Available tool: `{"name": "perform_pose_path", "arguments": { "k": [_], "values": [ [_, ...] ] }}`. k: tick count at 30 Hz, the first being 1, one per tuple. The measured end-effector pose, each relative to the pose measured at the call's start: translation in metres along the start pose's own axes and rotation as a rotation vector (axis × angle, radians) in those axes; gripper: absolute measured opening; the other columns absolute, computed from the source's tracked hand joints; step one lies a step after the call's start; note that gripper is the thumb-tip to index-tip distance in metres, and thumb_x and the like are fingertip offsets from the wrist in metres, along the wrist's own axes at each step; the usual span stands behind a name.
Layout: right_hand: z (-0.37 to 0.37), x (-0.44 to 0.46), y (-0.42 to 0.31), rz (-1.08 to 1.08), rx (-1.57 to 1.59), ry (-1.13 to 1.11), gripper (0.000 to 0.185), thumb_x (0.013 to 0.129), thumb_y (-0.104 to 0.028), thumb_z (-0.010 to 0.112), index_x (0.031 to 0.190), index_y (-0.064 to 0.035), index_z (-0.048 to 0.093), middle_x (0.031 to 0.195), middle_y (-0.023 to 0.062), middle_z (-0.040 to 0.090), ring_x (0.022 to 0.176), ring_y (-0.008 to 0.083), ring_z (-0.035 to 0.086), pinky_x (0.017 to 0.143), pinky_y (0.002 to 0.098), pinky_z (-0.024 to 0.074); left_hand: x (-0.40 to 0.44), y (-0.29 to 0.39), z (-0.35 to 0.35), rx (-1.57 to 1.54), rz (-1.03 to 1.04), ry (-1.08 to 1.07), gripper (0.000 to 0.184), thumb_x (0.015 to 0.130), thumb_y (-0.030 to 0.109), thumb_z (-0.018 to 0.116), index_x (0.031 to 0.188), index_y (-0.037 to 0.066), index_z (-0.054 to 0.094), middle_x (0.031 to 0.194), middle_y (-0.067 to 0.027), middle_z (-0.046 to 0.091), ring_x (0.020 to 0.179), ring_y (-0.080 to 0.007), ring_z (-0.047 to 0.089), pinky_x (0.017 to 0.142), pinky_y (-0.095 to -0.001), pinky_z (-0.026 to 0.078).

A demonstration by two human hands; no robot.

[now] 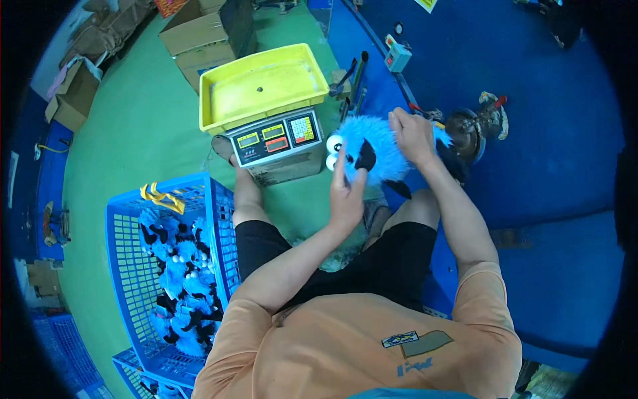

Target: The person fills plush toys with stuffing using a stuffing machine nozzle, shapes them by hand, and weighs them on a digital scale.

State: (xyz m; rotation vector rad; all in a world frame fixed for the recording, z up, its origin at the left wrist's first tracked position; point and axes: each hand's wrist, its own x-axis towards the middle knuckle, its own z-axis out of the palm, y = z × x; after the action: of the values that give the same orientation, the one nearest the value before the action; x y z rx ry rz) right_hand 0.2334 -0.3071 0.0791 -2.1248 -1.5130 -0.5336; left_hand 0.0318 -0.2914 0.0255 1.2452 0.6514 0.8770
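Head view, and both hands were up at the plush toy (380,136), a shaggy blue thing held in front of the knees, between the weighing scale (276,143) and a round metal fixture (463,133)! It lay crosswise, that was the key: its long axis ran left to right, the white eyes (333,142) out at the left end, the far end reaching past the right wrist towards the metal. The left hand (347,199) came in from the near side, right at the face; its index finger (339,174) pointed straight along beside the eyes, its thumb rested by the black mouth (365,155), and a clear gap stood between the two. How firmly it gripped, you couldn't tell, with its other fingers out of sight. And the right hand (413,138)? Fingers curled in tight, a fist closed on the fur over the body, though whether something thin was pinched inside was hidden. So the left was nearer the eyes, the right nearer the fixture, with a black foot (399,189) dangling below, on the near side. Off to the left, the blue crate (119,266) held a heap of similar toys (186,266)!
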Motion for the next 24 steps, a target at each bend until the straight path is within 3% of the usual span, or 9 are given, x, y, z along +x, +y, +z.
{"name": "perform_pose_path", "arguments": {
  "k": [1, 6, 14, 16, 18, 22, 24],
  "values": [
    [0.0, 0.001, -0.001, 0.027, 0.005, 0.002, 0.027, 0.095, -0.029, 0.054, 0.077, -0.0097, 0.058, 0.063, 0.0147, 0.064, 0.053, 0.0394, 0.058, 0.051, 0.0497, 0.042, 0.0, 0.004, -0.006, 0.023, -0.095, -0.035, 0.061, 0.098, 0.018, 0.056, 0.154, 0.006, 0.034, 0.14, -0.0175, 0.051, 0.117, -0.0266, 0.053, 0.103, -0.0347, 0.04],
    [-0.003, -0.005, 0.033, 0.102, -0.062, -0.002, 0.027, 0.096, -0.029, 0.053, 0.078, -0.0099, 0.059, 0.064, 0.015, 0.064, 0.055, 0.0394, 0.059, 0.051, 0.0496, 0.0418, 0.035, 0.004, 0.015, 0.0, -0.023, -0.073, 0.059, 0.098, 0.018, 0.057, 0.152, 0.004, 0.036, 0.139, -0.0182, 0.051, 0.12, -0.0262, 0.053, 0.103, -0.0337, 0.04],
    [0.008, 0.004, -0.012, 0.041, -0.087, 0.012, 0.028, 0.096, -0.03, 0.051, 0.079, -0.0105, 0.059, 0.065, 0.0156, 0.065, 0.056, 0.0395, 0.06, 0.052, 0.0504, 0.0424, 0.019, -0.007, -0.011, -0.022, -0.022, 0.061, 0.058, 0.101, 0.02, 0.054, 0.152, 0.001, 0.034, 0.137, -0.0199, 0.052, 0.118, -0.0271, 0.054, 0.102, -0.0342, 0.042],
    [0.009, 0.007, -0.021, -0.13, -0.029, -0.018, 0.029, 0.097, -0.032, 0.049, 0.079, -0.0107, 0.06, 0.065, 0.0164, 0.064, 0.058, 0.0404, 0.061, 0.053, 0.051, 0.0429, 0.0, -0.018, -0.012, -0.38, -0.204, 0.123, 0.058, 0.102, 0.02, 0.053, 0.152, 0.001, 0.032, 0.136, -0.0198, 0.052, 0.118, -0.0274, 0.054, 0.102, -0.0354, 0.042],
    [0.003, -0.002, 0.034, -0.024, -0.058, -0.059, 0.031, 0.097, -0.034, 0.048, 0.079, -0.0115, 0.06, 0.065, 0.0166, 0.064, 0.057, 0.0407, 0.06, 0.053, 0.0513, 0.0425, 0.0, -0.015, 0.018, 0.023, -0.081, 0.048, 0.057, 0.102, 0.02, 0.051, 0.152, 0.002, 0.031, 0.135, -0.0194, 0.053, 0.117, -0.0275, 0.054, 0.103, -0.0368, 0.042],
    [-0.002, 0.004, 0.033, -0.037, -0.04, -0.02, 0.031, 0.097, -0.033, 0.05, 0.078, -0.0105, 0.058, 0.064, 0.0168, 0.063, 0.055, 0.0408, 0.058, 0.052, 0.051, 0.0419, 0.019, -0.018, 0.019, -0.076, 0.056, -0.003, 0.059, 0.102, 0.02, 0.051, 0.153, 0.001, 0.029, 0.135, -0.0191, 0.053, 0.116, -0.0277, 0.055, 0.102, -0.0377, 0.043],
    [-0.003, 0.007, 0.012, 0.006, -0.033, -0.116, 0.03, 0.097, -0.032, 0.052, 0.077, -0.0098, 0.057, 0.063, 0.0169, 0.063, 0.055, 0.0408, 0.057, 0.053, 0.0509, 0.0419, 0.017, -0.011, 0.006, -0.181, -0.062, -0.012, 0.059, 0.102, 0.021, 0.051, 0.153, 0.0, 0.028, 0.135, -0.0189, 0.053, 0.115, -0.0268, 0.056, 0.1, -0.0365, 0.044]
  ]
}}
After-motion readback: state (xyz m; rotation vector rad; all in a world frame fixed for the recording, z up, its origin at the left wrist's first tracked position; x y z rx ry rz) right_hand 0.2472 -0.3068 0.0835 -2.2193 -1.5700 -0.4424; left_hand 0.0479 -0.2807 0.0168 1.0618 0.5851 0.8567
